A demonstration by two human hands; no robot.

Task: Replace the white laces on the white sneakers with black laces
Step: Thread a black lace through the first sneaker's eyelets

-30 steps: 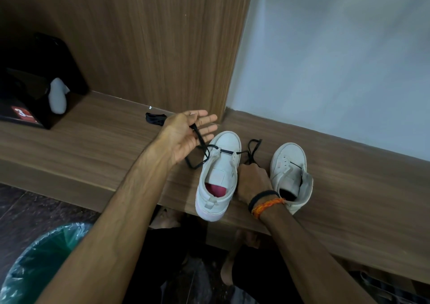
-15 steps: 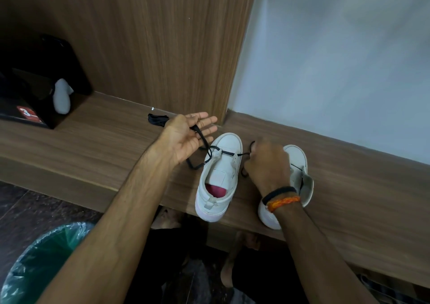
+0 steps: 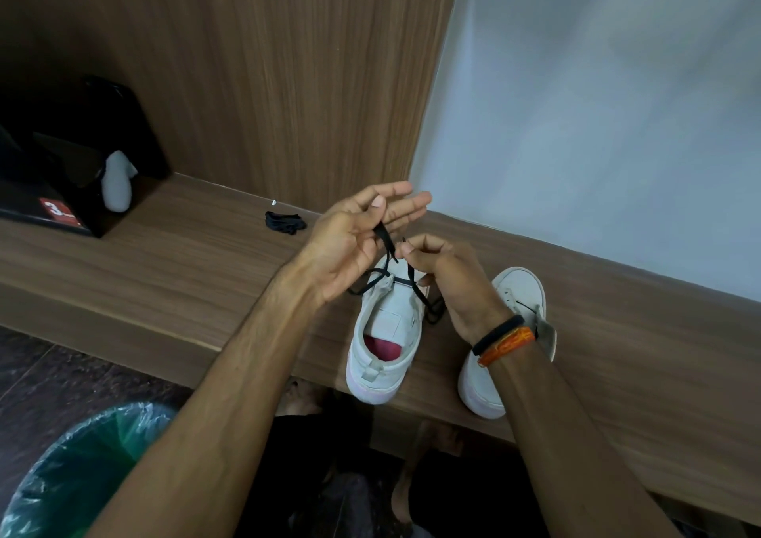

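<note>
— So, what are you holding right now?

— I'm pinching one end of the black lace [image 3: 383, 235] between the thumb and a finger of my left hand [image 3: 354, 245], with the other fingers stretched out straight. My right hand [image 3: 447, 280] is curling round the other end, nipping it just below the tip. Both hands are hovering above the toe of the left sneaker [image 3: 385, 331].

— How is that sneaker looking?

— It's sitting on the wooden ledge [image 3: 164, 257], heel toward me and hanging a little over the front edge. It's white, with a reddish insole showing in the opening and a pull tab at the heel. The black lace is crossing the lowest eyelets as one bar, and slack is looping out on both sides of the shoe.

— And the other one?

— The right sneaker [image 3: 514, 303] is lying just beside it, also heel toward me. My right wrist, with its black and orange bands [image 3: 504, 336], is covering much of it.

— Anything you can't make out?

— The toe of the left sneaker is hiding behind my hands, so I can't tell which eyelets the ends are coming from. Farther back on the ledge a small black bundle [image 3: 285, 222] is lying, too dark to identify.
</note>
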